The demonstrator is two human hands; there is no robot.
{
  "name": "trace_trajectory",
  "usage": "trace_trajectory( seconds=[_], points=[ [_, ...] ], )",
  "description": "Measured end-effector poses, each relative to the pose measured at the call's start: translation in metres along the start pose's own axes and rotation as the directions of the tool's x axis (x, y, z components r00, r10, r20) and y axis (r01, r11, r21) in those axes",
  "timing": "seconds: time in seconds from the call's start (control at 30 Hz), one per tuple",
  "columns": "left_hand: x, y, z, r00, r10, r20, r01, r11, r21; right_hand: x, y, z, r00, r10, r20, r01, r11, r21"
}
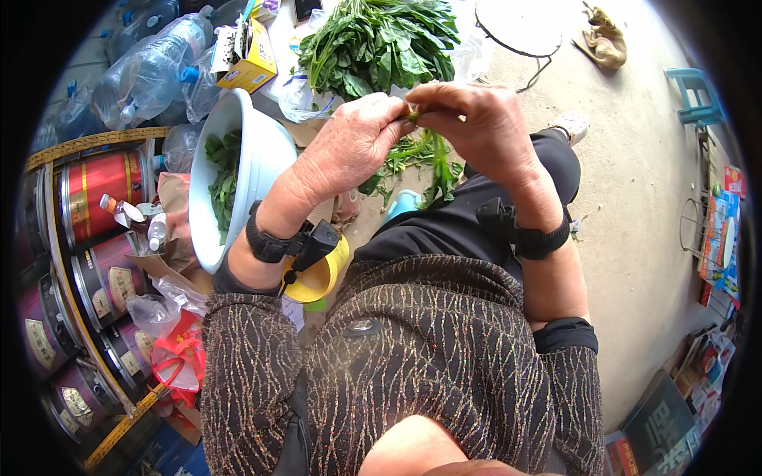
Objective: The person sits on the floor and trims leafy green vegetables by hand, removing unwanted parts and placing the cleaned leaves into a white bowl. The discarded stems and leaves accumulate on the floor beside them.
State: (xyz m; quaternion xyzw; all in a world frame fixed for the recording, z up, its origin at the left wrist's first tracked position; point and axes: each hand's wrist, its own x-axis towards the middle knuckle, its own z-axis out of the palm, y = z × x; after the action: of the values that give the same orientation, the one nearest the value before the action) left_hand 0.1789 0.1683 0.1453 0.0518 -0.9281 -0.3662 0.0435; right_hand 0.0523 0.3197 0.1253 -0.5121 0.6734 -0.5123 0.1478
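Observation:
My left hand and my right hand meet in front of me, fingers pinched on the stem end of a leafy green vegetable. Its stalks and leaves hang down from between the fingers. Just beyond my hands lies a large heap of leafy greens. Below them, trimmed stems and leaf scraps are scattered on the floor. Left of my left forearm is a pale blue plastic basin, tilted in view, with loose green leaves inside.
A yellow bucket stands under my left forearm. Large empty plastic bottles and a yellow box are at upper left, above a rack of round tins. A dog lies on the floor near a blue stool.

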Motion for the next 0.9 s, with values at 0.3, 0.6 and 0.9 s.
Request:
trace_trajectory(
  seconds=[0.3,0.6,0.9],
  points=[
    [-0.003,0.003,-0.044,0.856,-0.336,0.392,0.505,0.704,-0.499,-0.006,0.014,-0.009,0.976,0.211,0.06,-0.219,0.95,0.223],
    [0.004,-0.007,0.003,0.958,-0.185,0.221,0.288,0.623,-0.728,-0.001,0.011,-0.007,0.99,0.139,0.032,-0.118,0.671,0.732],
    [0.002,0.009,-0.014,0.985,0.113,-0.128,-0.105,0.992,0.066,0.001,-0.012,-0.021,0.993,0.035,0.111,-0.029,0.998,-0.059]
  ],
)
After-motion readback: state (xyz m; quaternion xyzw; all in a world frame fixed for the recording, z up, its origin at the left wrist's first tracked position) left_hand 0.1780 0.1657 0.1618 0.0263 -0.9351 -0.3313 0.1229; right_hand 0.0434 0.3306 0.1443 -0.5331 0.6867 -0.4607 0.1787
